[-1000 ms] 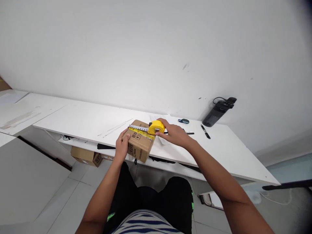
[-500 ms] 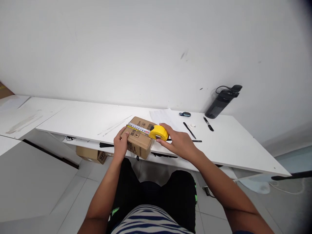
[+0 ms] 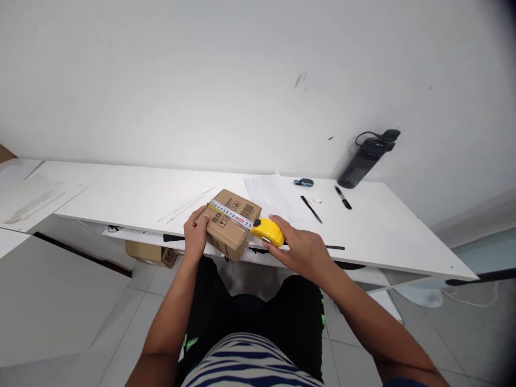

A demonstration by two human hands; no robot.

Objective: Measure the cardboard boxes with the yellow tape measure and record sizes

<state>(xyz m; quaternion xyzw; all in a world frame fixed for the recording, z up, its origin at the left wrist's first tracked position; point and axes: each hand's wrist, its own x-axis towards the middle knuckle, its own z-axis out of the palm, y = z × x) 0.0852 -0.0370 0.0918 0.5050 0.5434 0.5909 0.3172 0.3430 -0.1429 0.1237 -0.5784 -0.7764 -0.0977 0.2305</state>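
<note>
A brown cardboard box with black print is at the front edge of the white desk. My left hand grips its left end, thumb on top near the end of the tape. In my right hand is a yellow tape measure, held just off the box's right edge. Its white blade stretches across the box top from the left edge to the case, numbers facing up. The fingers under the box and behind the case are partly hidden.
On the desk lie a paper sheet, a black pen, a marker and a small dark blue object. A dark bottle stands by the wall. Another carton sits below the desk.
My right hand has drawn the tape case to the right and slightly down, so more blade shows across the box. The left hand keeps its grip at the left end.
</note>
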